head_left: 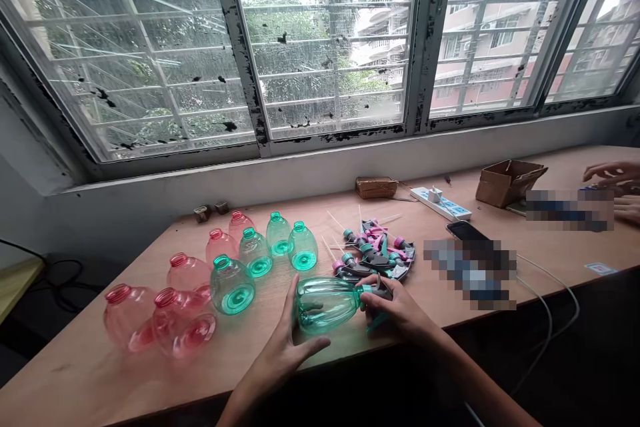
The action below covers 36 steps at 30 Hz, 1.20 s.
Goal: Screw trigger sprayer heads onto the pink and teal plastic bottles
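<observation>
A clear green spray bottle [327, 307] lies on its side above the front edge of the table, its neck toward the right. My left hand [293, 340] is wrapped around its base, thumb on the near side; some fingers show through the plastic. My right hand [395, 303] grips the dark trigger sprayer at the neck, so much of that sprayer is hidden. Just beyond my right hand lies a pile of trigger sprayers [373, 250], grey with pink or green parts and thin tubes. Several open-necked green bottles [233, 287] and pink bottles [185, 323] stand to the left.
On the wooden table [95, 373], a power strip [440, 203], a small cardboard box [376, 187] and an open carton [507, 183] stand toward the back. A phone [467, 232] and white cables lie right. Another person's hands [617, 177] are at the far right.
</observation>
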{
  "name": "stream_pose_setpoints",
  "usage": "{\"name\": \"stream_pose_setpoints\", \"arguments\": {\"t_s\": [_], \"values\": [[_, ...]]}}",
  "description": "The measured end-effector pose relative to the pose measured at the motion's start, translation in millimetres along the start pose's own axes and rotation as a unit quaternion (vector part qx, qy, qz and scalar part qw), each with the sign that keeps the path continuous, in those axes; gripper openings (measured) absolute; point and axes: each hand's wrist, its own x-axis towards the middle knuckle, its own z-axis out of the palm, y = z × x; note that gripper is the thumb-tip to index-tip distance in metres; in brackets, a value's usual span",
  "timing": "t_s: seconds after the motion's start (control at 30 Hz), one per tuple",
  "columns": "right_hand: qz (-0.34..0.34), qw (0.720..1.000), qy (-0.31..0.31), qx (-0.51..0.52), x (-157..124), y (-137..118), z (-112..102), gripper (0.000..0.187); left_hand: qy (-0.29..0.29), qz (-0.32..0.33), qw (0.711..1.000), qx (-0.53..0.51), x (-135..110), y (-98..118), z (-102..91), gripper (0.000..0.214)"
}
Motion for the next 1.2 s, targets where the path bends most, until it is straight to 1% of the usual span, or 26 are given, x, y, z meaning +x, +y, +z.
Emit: {"name": "stream_pose_setpoints", "arguments": {"t_s": [0.13,0.27,0.37,0.47,0.6,0.8,0.9,1.07,1.2], "values": [[-0.001,1.000,0.001,-0.001,0.1,-0.1,-0.3,0.042,0.004,-0.006,1.000,-0.008,3.0,-7.5,-2.6,0.103],[-0.001,1.000,0.001,0.003,0.0,0.1,-0.4,0.043,-0.011,0.012,1.000,-0.020,4.5,-1.7,-1.1,0.104],[0.000,1.000,0.004,0.004,0.5,0.7,-0.1,0.044,-0.008,0.017,1.000,-0.013,2.7,2.8,0.3,0.105],[0.001,1.000,0.003,0.008,1.4,0.9,0.4,0.044,0.000,0.006,1.000,-0.003,1.1,0.9,0.0,0.106],[0.005,1.000,0.007,0.001,1.9,-0.4,1.1,0.046,-0.006,-0.003,1.000,-0.015,2.3,-2.7,-0.2,0.105],[0.001,1.000,0.014,0.011,-0.1,-3.6,1.2,0.042,-0.025,0.012,0.997,-0.068,2.1,8.7,5.0,0.109],[-0.001,1.000,0.012,0.014,-0.3,-4.1,1.0,0.041,-0.028,0.018,0.998,-0.056,0.5,11.3,5.7,0.109],[0.002,1.000,0.012,0.012,-0.2,-3.9,1.4,0.043,-0.014,0.007,0.998,-0.056,0.8,3.3,2.8,0.111],[0.002,1.000,0.016,0.009,-0.2,-4.2,1.6,0.044,-0.011,-0.001,0.999,-0.039,1.3,3.8,2.8,0.105]]}}
